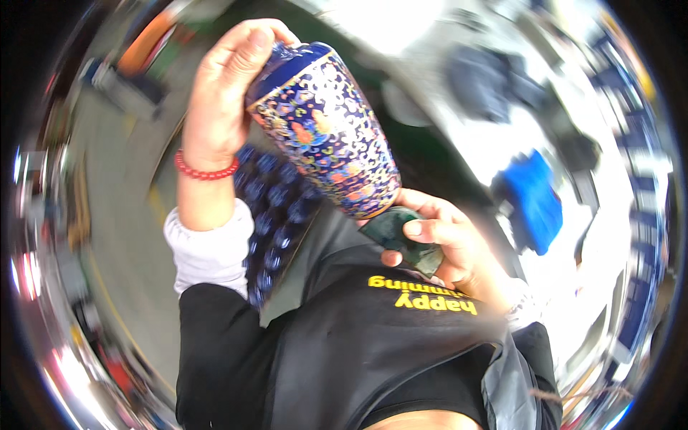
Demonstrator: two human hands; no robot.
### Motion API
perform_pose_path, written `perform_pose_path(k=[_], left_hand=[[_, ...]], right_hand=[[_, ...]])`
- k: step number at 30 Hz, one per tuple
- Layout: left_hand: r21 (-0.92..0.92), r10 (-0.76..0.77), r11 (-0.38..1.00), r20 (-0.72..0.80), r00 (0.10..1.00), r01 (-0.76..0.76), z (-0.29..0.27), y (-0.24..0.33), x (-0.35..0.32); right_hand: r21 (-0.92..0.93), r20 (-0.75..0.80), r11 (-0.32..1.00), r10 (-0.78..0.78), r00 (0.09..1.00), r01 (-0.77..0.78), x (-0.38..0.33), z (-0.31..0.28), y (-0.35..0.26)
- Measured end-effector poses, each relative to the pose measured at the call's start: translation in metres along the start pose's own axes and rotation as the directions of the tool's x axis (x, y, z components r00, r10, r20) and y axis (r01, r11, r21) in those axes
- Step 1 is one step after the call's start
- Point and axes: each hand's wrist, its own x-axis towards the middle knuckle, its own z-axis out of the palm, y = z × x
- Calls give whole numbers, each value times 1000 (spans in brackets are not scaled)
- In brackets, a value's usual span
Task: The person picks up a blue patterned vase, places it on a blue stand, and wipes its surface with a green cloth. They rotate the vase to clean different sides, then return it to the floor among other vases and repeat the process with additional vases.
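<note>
A dark blue vase (331,136) with gold scrollwork and orange and pink flowers lies tilted across the middle of the view. Closed around its neck end at the upper left is my left hand (228,86), with a red bead bracelet on the wrist. The vase's base points down and right, toward my right hand (455,236). Between the thumb and fingers of that hand is a dark green flat pad (395,233), held against or just beside the vase's base; its exact kind is unclear.
Several shiny dark blue rounded pieces (276,197) stand in rows below, beside my left forearm. To the right runs a white tabletop (459,140) bearing a blue cloth (534,204) and a dark grey cloth (476,82). A dark apron (337,344) covers my front.
</note>
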Motion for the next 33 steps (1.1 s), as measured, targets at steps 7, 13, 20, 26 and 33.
perform_pose_path(k=[7, 13, 20, 26, 33], left_hand=[[-176, -88, 889, 840, 535, 422, 263, -56, 126], [-37, -270, 900, 735, 622, 435, 378, -125, 118], [55, -380, 889, 642, 666, 454, 411, -136, 128], [29, -396, 874, 622, 676, 485, 412, -137, 133], [38, -413, 867, 612, 674, 497, 409, -138, 129]], right_hand=[[284, -205, 786, -510, 835, 550, -130, -31, 16], [415, -320, 601, -606, 728, 683, -172, -59, 16], [465, -304, 577, -609, 733, 672, -175, -79, -7], [538, -274, 556, -595, 755, 633, -171, -91, -16], [489, -317, 591, -565, 762, 642, -171, -86, -14]])
